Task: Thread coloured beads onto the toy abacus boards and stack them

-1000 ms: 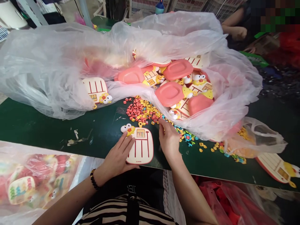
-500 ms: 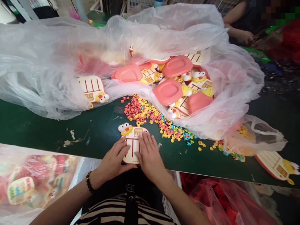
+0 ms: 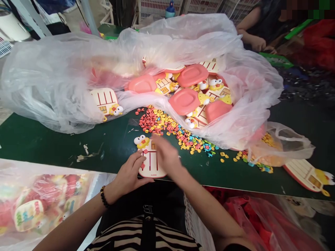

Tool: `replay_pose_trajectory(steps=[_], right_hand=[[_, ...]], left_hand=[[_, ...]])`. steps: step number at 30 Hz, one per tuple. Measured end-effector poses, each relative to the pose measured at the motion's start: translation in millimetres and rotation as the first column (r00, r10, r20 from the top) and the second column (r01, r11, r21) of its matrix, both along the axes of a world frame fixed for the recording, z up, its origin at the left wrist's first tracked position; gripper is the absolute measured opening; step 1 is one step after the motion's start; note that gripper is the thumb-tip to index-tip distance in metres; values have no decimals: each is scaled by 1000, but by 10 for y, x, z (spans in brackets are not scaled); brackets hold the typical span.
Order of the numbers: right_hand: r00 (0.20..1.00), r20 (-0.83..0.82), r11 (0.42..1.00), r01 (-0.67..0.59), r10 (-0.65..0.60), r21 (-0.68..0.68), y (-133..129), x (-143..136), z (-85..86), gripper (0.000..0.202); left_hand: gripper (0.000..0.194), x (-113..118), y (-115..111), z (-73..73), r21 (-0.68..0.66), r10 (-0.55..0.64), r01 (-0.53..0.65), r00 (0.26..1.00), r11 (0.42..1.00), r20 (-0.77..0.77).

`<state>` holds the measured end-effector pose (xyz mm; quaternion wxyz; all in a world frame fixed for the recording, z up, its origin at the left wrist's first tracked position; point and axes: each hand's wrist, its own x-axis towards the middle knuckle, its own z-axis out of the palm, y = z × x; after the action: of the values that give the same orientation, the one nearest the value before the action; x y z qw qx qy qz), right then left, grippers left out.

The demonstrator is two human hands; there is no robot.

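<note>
A cream toy board (image 3: 154, 166) with dark red slots and a yellow big-eyed duck head lies face up at the table's near edge. My left hand (image 3: 128, 172) grips its left side, fingers over the face and thumb along the bottom edge. Two small red pieces (image 3: 143, 166) sit by the left slot, beside my fingertips. My right hand (image 3: 167, 153), blurred by motion, is over the board's right side, fingers pointing at the heap of small red, yellow, blue and green pieces (image 3: 167, 122). Whether it holds anything cannot be made out.
Behind the heap, a large clear plastic bag (image 3: 104, 45) spills several similar boards with pink backs (image 3: 184, 101). Another board (image 3: 303, 174) and a small bag of pieces (image 3: 272, 150) lie at right. Bagged toys (image 3: 49, 202) stand lower left. A co-worker's hands (image 3: 259, 44) show at upper right.
My right hand has lifted off the slots and moved up toward the heap. Two red pieces now show by the left slot. My left hand stays on the board; the camera view has shifted slightly.
</note>
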<state>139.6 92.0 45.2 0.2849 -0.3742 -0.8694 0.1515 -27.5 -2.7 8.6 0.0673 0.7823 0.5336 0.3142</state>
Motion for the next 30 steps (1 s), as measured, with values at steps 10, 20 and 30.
replay_pose_trajectory(steps=[10, 20, 30], right_hand=[[975, 139, 979, 184, -171, -85, 590, 153, -75, 12], [997, 17, 997, 78, -78, 15, 113, 310, -191, 31], [956, -191, 928, 149, -224, -342, 284, 376, -183, 18]], left_hand=[[76, -9, 93, 77, -22, -49, 47, 991, 999, -127], [46, 84, -17, 36, -60, -38, 33, 995, 998, -88], [45, 81, 22, 47, -3, -63, 63, 983, 998, -172]])
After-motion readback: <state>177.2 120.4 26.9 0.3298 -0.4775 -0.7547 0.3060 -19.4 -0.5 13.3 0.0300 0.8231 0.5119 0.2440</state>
